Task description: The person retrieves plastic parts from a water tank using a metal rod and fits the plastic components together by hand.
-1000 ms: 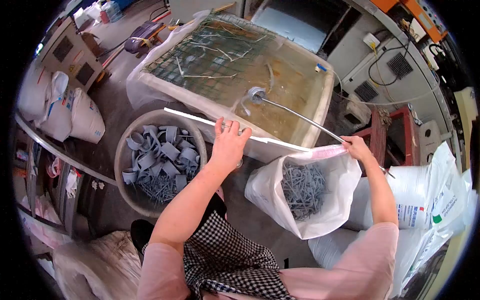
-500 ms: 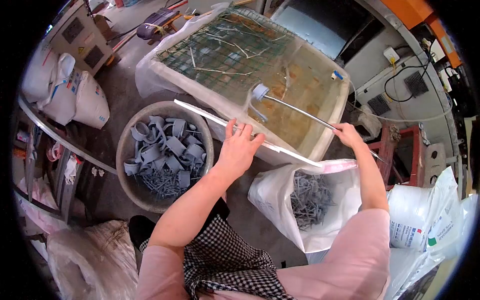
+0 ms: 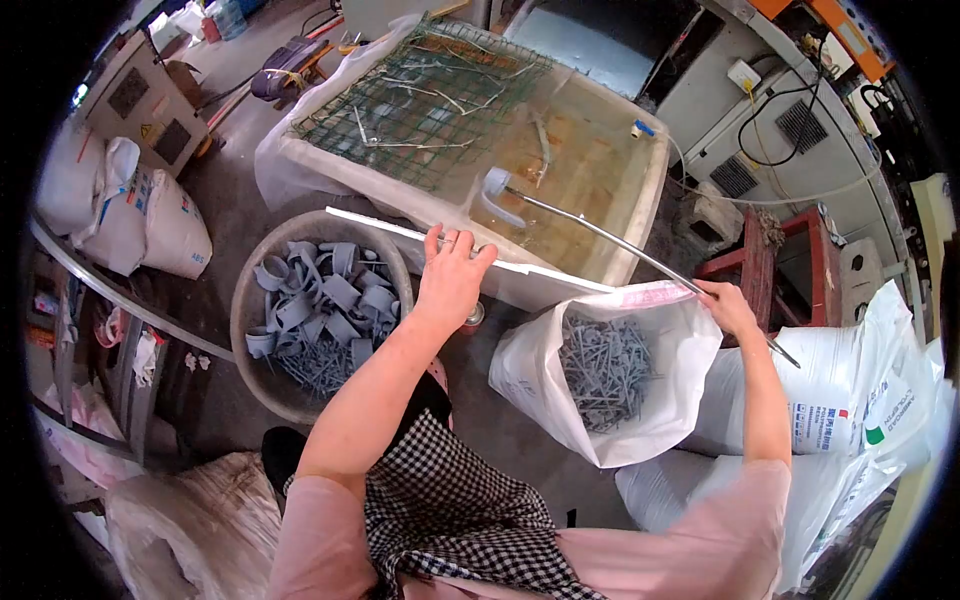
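Note:
My right hand (image 3: pixel 727 306) is closed around a long thin metal rod (image 3: pixel 620 238). On the rod's far tip hangs a grey plastic ring-shaped piece (image 3: pixel 496 185) with a curved strip trailing from it, over the water in a pale tub (image 3: pixel 655 185). The rod's near end sticks out past my hand to the lower right. My left hand (image 3: pixel 453 283) has its fingers hooked over a long white board (image 3: pixel 390 231) along the tub's near side; its thumb is hard to make out. A white sack (image 3: pixel 530 370) holding thin grey plastic scraps (image 3: pixel 605 370) stands open below my right hand.
A round basin (image 3: pixel 243 340) of grey plastic rings and sprues (image 3: pixel 315 300) sits at left. Green netting (image 3: pixel 400 110) with pale sticks covers the tub's far left. Full white sacks (image 3: pixel 810 400) lie at right, near a red frame (image 3: pixel 745 250). A metal rail (image 3: pixel 130 295) crosses the left.
My right hand has drawn back toward me, and the rod now slants more, its near end above the white sacks. The ring stays over the water. The whole view has shifted slightly.

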A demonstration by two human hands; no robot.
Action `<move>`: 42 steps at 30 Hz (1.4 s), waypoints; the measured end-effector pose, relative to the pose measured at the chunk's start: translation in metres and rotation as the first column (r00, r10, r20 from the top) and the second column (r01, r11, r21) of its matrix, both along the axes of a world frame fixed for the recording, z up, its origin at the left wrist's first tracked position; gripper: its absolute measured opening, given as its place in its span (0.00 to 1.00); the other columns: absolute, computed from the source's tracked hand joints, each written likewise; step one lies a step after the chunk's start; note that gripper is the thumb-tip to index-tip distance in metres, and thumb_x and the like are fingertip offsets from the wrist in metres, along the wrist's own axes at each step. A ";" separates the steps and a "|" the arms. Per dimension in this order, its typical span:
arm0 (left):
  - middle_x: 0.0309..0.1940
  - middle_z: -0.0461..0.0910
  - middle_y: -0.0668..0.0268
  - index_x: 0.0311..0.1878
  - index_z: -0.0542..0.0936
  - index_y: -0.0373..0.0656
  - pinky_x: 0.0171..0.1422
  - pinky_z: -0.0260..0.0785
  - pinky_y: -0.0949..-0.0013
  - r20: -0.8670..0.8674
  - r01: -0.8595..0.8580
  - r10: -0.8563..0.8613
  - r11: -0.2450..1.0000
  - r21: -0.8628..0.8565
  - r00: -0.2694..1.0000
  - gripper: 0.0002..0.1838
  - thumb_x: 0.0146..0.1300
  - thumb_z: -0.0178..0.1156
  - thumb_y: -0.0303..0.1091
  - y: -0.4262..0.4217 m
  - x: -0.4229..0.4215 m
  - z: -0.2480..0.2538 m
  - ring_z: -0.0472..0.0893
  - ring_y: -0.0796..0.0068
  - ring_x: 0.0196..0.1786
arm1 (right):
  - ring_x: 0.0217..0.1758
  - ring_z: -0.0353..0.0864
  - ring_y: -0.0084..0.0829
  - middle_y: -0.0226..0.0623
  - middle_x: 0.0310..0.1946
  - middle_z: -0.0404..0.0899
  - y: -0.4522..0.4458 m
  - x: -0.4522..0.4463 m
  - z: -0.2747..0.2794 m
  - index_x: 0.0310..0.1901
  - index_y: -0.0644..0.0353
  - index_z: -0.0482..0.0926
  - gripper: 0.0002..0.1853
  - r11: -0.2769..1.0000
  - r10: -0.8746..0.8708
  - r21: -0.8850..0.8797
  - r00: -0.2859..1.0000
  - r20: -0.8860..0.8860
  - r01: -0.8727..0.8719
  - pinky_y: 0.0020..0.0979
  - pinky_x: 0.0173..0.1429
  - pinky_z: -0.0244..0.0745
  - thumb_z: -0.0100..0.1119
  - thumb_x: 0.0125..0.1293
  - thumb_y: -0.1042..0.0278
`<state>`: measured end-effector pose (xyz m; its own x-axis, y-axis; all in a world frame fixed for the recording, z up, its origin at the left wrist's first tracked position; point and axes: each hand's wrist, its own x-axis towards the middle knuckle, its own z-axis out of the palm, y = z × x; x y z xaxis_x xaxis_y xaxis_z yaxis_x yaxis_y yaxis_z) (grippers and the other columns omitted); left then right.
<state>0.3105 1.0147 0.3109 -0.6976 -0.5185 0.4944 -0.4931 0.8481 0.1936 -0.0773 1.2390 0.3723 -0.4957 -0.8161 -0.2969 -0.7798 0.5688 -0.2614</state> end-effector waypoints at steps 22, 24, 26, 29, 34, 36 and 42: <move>0.35 0.68 0.61 0.39 0.76 0.48 0.68 0.47 0.47 -0.042 0.048 -0.045 0.996 0.081 0.998 0.11 0.50 0.54 0.26 -0.011 -0.003 0.002 0.71 0.62 0.50 | 0.48 0.78 0.45 0.45 0.45 0.79 -0.272 0.045 -0.189 0.53 0.49 0.77 0.16 0.966 0.217 -0.164 0.972 0.087 -0.201 0.38 0.53 0.71 0.55 0.63 0.60; 0.36 0.68 0.62 0.38 0.75 0.48 0.68 0.47 0.48 -0.017 0.026 -0.025 0.996 0.083 1.000 0.11 0.49 0.55 0.27 -0.011 -0.002 0.002 0.71 0.63 0.51 | 0.48 0.77 0.45 0.43 0.44 0.79 -0.272 0.059 -0.144 0.54 0.43 0.76 0.17 0.965 0.244 -0.074 0.965 -0.093 -0.251 0.41 0.52 0.72 0.53 0.64 0.56; 0.37 0.68 0.62 0.38 0.75 0.48 0.69 0.47 0.49 -0.010 0.014 -0.014 0.998 0.065 1.000 0.12 0.48 0.54 0.27 -0.010 -0.003 0.002 0.70 0.63 0.53 | 0.48 0.78 0.44 0.42 0.44 0.80 -0.260 0.038 -0.122 0.54 0.40 0.76 0.18 0.957 0.281 -0.025 0.944 -0.173 -0.290 0.41 0.52 0.72 0.53 0.63 0.54; 0.37 0.68 0.61 0.39 0.75 0.47 0.69 0.47 0.49 -0.018 0.025 -0.024 0.998 0.065 1.000 0.12 0.49 0.54 0.27 -0.008 -0.002 0.004 0.70 0.62 0.53 | 0.47 0.78 0.44 0.41 0.43 0.80 -0.214 0.023 -0.051 0.53 0.40 0.77 0.18 0.971 0.228 -0.004 0.935 -0.271 -0.237 0.40 0.51 0.73 0.54 0.62 0.51; 0.39 0.70 0.60 0.41 0.75 0.47 0.69 0.47 0.48 0.016 -0.003 0.003 0.999 0.036 1.000 0.13 0.50 0.53 0.27 -0.007 -0.005 0.001 0.69 0.60 0.55 | 0.43 0.80 0.45 0.42 0.38 0.81 -0.115 -0.013 0.051 0.45 0.42 0.82 0.16 0.981 0.158 -0.031 0.884 -0.440 -0.191 0.41 0.47 0.74 0.57 0.58 0.49; 0.42 0.70 0.58 0.43 0.75 0.48 0.69 0.46 0.46 -0.027 -0.032 0.032 0.999 -0.015 0.999 0.14 0.50 0.53 0.27 -0.007 -0.008 -0.003 0.68 0.58 0.59 | 0.42 0.80 0.46 0.45 0.36 0.81 -0.081 -0.020 0.082 0.43 0.45 0.83 0.15 0.995 0.081 -0.009 0.882 -0.464 -0.096 0.40 0.46 0.74 0.59 0.57 0.51; 0.46 0.70 0.55 0.48 0.75 0.49 0.71 0.43 0.45 -0.023 -0.073 0.072 0.997 -0.036 0.997 0.18 0.50 0.54 0.27 -0.008 -0.011 -0.001 0.63 0.55 0.63 | 0.40 0.82 0.43 0.46 0.35 0.82 -0.024 -0.039 0.110 0.43 0.56 0.83 0.15 0.995 -0.005 -0.092 0.916 -0.402 -0.035 0.35 0.47 0.73 0.61 0.56 0.57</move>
<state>0.2998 1.0068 0.3102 -0.6481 -0.5482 0.5286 -0.5495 0.8172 0.1738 -0.1163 1.2151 0.4819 -0.5440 -0.8391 0.0036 -0.8388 0.5440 0.0230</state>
